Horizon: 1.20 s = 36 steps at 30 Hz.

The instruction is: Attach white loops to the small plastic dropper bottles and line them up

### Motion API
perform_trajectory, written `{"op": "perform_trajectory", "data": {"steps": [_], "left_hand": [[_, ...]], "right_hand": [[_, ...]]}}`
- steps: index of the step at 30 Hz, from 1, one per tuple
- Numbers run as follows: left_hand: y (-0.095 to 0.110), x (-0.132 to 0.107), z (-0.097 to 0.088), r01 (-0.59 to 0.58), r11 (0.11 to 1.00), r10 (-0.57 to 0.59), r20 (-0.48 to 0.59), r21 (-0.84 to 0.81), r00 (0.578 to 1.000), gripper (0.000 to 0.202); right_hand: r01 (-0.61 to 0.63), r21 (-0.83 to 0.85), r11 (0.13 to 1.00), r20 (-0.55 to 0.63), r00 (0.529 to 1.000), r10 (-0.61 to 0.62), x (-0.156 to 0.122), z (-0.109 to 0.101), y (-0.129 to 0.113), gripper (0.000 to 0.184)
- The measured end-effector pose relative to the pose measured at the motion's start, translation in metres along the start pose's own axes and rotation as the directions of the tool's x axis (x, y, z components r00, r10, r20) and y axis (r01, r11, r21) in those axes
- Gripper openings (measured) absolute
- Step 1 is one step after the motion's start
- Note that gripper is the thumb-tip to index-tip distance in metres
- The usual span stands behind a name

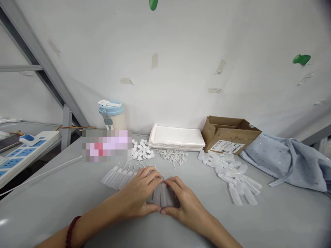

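Observation:
My left hand (138, 194) and my right hand (182, 201) meet at the middle of the grey table (51, 203), fingers curled around a small bunch of clear plastic squeeze bottles (161, 193) lying between them. A row of capped bottles with bent nozzles (121, 174) lies just left of my left hand. A loose heap of uncapped clear bottles (234, 175) lies to the right. Behind the hands sit a pile of small white caps (141, 151) and a scatter of thin white nozzles (173, 155).
A stack of white bags (177, 137) and an open cardboard box (229, 135) stand by the wall. A blue-lidded cup (112, 115) is behind a blurred patch. Light blue cloth (289, 160) lies right. A power strip (23, 150) lies far left.

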State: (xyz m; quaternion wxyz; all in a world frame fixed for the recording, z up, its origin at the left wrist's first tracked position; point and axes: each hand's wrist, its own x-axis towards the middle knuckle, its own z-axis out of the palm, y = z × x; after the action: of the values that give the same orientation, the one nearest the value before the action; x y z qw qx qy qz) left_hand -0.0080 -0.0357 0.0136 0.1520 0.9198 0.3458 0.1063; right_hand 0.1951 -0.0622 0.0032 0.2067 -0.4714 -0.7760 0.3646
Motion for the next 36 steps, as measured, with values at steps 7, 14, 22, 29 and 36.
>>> {"op": "perform_trajectory", "data": {"steps": [7,14,22,29,36], "left_hand": [[-0.002,-0.002,-0.002,-0.009,0.999,0.009,-0.016,-0.039,1.0,0.043],[-0.011,0.0,0.004,-0.04,0.998,0.037,-0.06,-0.049,0.998,0.04],[-0.012,0.001,0.006,-0.021,0.995,0.012,-0.098,-0.098,0.995,0.033],[-0.012,-0.002,0.001,-0.019,0.994,0.011,-0.076,-0.105,0.997,0.04],[-0.009,0.0,-0.004,-0.004,0.996,0.003,-0.012,-0.094,1.0,0.052]], "right_hand": [[0.0,-0.054,0.999,-0.047,0.999,-0.003,0.001,0.007,0.002,0.054],[0.054,-0.063,0.997,-0.124,0.99,-0.061,0.003,0.014,0.008,0.049],[0.004,-0.114,0.993,-0.184,0.983,-0.025,0.007,0.018,0.008,0.041],[-0.007,-0.153,0.988,-0.166,0.986,-0.019,0.008,0.018,0.005,0.039],[-0.059,-0.158,0.986,-0.143,0.989,0.036,0.008,0.015,0.003,0.061]]}}
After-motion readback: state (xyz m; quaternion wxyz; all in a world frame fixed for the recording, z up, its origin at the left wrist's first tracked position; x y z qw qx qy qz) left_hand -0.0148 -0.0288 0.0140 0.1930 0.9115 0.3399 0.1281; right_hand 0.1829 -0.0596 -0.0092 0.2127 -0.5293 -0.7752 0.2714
